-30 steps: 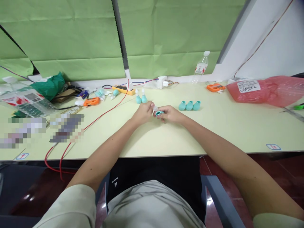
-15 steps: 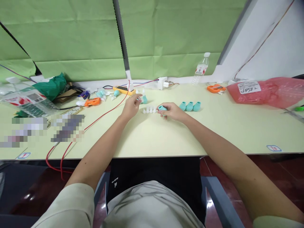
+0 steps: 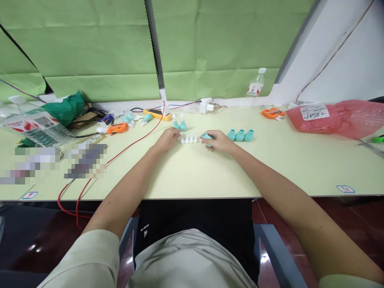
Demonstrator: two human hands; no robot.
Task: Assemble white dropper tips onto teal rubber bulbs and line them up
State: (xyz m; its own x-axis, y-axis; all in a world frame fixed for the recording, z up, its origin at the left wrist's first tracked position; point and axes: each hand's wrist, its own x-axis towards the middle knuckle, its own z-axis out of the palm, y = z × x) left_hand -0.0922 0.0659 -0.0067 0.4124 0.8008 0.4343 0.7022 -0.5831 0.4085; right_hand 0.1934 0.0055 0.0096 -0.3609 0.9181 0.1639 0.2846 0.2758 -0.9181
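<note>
My right hand (image 3: pixel 218 142) is closed on a teal rubber bulb (image 3: pixel 206 137) held low over the pale table (image 3: pixel 195 172). To its left stands a short row of small white tips (image 3: pixel 189 140). My left hand (image 3: pixel 168 139) lies at the left end of that row, fingertips at the first tip; whether it grips the tip is hidden. Just behind stand two assembled teal bulbs with white tips (image 3: pixel 180 124). Three loose teal bulbs (image 3: pixel 240 135) stand to the right of my right hand.
A red wire (image 3: pixel 120 154) runs across the table's left half and off the front edge. Orange tools (image 3: pixel 115 128) (image 3: pixel 272 113), a yellow device (image 3: pixel 157 114), a water bottle (image 3: pixel 254 87), a red plastic bag (image 3: pixel 339 116) and green and clear bags (image 3: pixel 39 120) line the back.
My hands have come apart. The left one went out toward the assembled bulbs and then came back down to the row of white tips. The right one keeps the teal bulb.
</note>
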